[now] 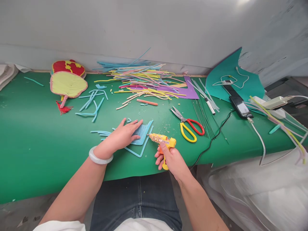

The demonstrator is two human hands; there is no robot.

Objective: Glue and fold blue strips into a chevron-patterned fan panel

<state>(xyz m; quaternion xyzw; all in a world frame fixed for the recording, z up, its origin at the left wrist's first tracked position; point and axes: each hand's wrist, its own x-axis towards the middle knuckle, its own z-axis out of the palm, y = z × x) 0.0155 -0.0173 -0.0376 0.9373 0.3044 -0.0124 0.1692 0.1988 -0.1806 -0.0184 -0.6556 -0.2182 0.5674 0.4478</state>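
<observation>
My left hand point(124, 134) lies with its fingers spread on a flat piece made of light blue strips point(143, 131), near the front of the green table. A bent blue strip point(140, 155) runs along the piece's lower right edges. My right hand point(174, 160) is wrapped round a yellow glue gun point(163, 140), whose nozzle points left at the right edge of the blue piece. More blue strips point(98, 132) stick out to the left from beneath my left hand, which hides part of the piece.
Scissors point(184, 122) and dark thin wires point(204, 118) lie right of the glue gun. Behind is a pile of coloured strips point(144, 77). Two fan-shaped pieces point(68, 84) lie back left. A phone point(240, 106) and cables are at the right; a black cord point(211, 139) trails near the front edge.
</observation>
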